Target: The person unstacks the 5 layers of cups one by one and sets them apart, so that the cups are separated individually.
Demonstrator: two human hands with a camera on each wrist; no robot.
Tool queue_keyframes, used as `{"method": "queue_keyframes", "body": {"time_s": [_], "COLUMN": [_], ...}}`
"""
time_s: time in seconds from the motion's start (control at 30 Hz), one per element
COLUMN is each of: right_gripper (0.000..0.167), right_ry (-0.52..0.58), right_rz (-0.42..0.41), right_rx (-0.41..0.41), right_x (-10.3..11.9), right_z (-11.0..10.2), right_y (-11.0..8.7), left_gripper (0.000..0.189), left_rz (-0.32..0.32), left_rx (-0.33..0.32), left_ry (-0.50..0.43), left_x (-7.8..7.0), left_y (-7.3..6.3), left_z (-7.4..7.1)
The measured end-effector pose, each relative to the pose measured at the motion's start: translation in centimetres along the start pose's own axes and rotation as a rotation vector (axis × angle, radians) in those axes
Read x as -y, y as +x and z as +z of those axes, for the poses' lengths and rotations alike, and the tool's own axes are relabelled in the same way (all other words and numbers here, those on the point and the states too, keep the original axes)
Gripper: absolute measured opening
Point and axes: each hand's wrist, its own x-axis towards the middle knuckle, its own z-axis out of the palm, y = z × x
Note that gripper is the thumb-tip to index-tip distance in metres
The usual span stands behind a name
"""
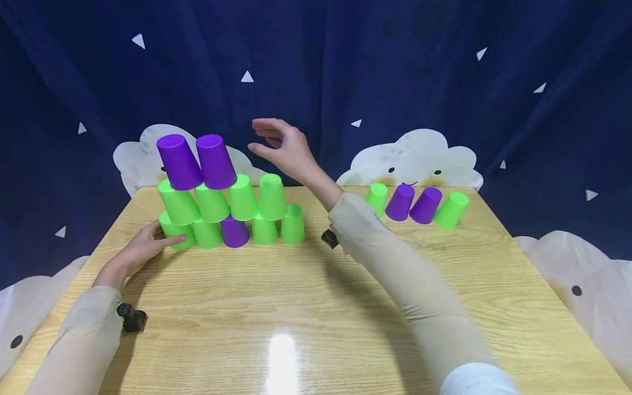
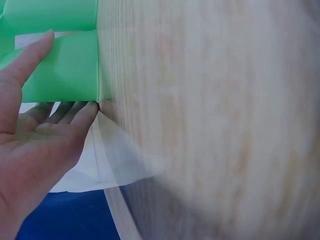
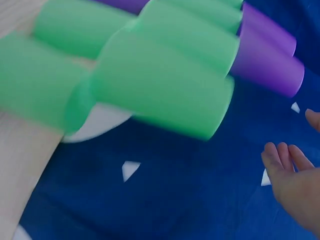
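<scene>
On the left of the table stands a stack of upside-down cups in three tiers. Its lowest tier is several green cups and one purple cup (image 1: 235, 232); several green cups form the middle tier. Two purple cups, the left one (image 1: 180, 163) and the right one (image 1: 216, 163), sit side by side on top. My left hand (image 1: 143, 249) touches the leftmost bottom green cup (image 2: 65, 70), its thumb across the front and its fingers along the side. In the air right of the top purple cups, my right hand (image 1: 286, 147) holds nothing, fingers loosely bent.
At the back right of the wooden table (image 1: 257, 307) stand two green and two purple cups, including a purple cup (image 1: 427, 206), upside down in a row. A dark blue curtain (image 1: 316, 71) with white triangles and clouds hangs behind. Small black cameras sit at both wrists.
</scene>
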Motion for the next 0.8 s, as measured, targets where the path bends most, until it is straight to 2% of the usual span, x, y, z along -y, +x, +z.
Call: {"method": "queue_keyframes", "body": {"time_s": [0.23,0.43,0.63,0.8], "right_gripper": [0.05,0.05,0.05,0.049], "right_ry": [0.019,-0.041,-0.132,-0.094], "right_rz": [0.078,0.129,0.146,0.128], "right_rx": [0.076,0.115,0.115,0.086], "right_x": [1.8,2.5,2.8,3.1], "right_z": [3.8,5.8,6.7,6.1], "right_y": [2.1,2.8,3.0,2.5], "left_gripper": [0.089,0.089,0.09,0.089], "left_rz": [-0.007,-0.002,-0.007,-0.003], "left_rx": [0.004,0.002,0.004,0.004], "left_ry": [-0.002,0.006,0.012,0.015], "left_x": [-0.1,-0.1,0.1,0.0], "left_y": [0.0,-0.1,0.0,0.0], "left_z": [0.0,0.0,-0.2,-0.1]}}
